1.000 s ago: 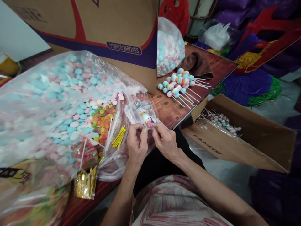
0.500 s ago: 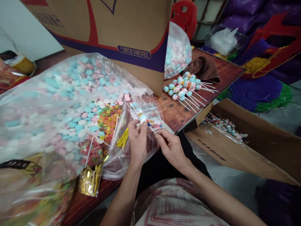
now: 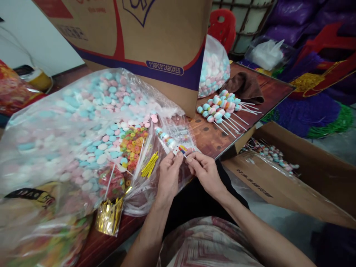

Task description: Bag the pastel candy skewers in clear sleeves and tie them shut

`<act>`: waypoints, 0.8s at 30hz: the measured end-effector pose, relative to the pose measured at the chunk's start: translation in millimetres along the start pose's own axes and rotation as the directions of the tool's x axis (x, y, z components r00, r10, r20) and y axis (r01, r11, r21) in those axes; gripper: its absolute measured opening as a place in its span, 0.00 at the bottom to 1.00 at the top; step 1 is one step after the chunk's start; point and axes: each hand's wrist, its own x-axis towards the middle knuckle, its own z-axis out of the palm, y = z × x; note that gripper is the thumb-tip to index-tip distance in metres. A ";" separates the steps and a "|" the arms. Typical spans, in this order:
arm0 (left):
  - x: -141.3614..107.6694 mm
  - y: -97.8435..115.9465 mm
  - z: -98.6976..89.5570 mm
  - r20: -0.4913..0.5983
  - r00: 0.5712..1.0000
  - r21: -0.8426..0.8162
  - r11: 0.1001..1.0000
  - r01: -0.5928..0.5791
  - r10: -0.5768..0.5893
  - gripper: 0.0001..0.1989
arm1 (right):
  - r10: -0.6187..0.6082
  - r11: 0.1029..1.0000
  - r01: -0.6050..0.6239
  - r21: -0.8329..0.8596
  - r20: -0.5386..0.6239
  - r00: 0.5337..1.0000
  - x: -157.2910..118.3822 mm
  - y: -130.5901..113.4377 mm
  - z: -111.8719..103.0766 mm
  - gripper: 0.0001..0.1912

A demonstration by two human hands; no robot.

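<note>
Both hands meet at the near edge of the shiny red-brown table [image 3: 204, 129], with thumbs and fingers drawn close. The left hand [image 3: 169, 171] is nearly closed, and its thumb and finger pinch the low end of a candy stick [image 3: 165, 138] with round pale blue and white sweets inside a clear printed plastic wrapper. The right hand [image 3: 205, 170] is pinched closed just beside it, on what looks like the thin white end. The candy stick slants up and left from the fingers, above a clear crinkly plastic sheet [image 3: 147, 202], to the right of a small bunch of shiny yellow twist ties [image 3: 150, 164].

It should be very light. The stick ought to feel stiff, but the wrapper looks thin, soft and slippery. The sweets could chip or squash if squeezed hard. A good place to hold is low down, where the wrapper meets the white end, not around the sweets.

The fingertips cover most of that end, so how the wrapper sits there is hard to tell. A tiny red and blue patch by the left thumb is too small to make out. The curled fingers may hide something; no one can tell.
</note>
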 end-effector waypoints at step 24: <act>-2.4 3.3 -5.1 -0.147 0.980 -0.045 0.989 -0.140 0.132 0.14 | 0.040 0.999 -0.037 -0.030 0.112 0.993 7.4 -0.5 29.3 0.18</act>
